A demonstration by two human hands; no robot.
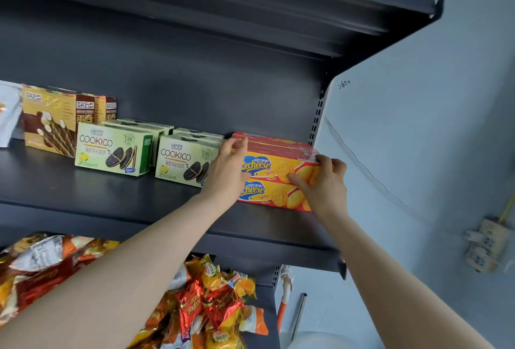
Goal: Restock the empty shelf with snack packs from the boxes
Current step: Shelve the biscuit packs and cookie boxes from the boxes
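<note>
Two red-and-yellow cheese biscuit boxes are stacked at the right end of the dark shelf. My left hand grips the left end of the stack, fingers reaching over the top box. My right hand holds the right end, thumb across the front face and fingers curled over the top corner. To the left stand green COOKICO boxes in two rows, and brown egg-roll boxes beyond them.
A white bag sits at the shelf's far left. The shelf below holds loose red and orange snack packs and foil bags. A grey wall with a power strip lies to the right. Another dark shelf hangs overhead.
</note>
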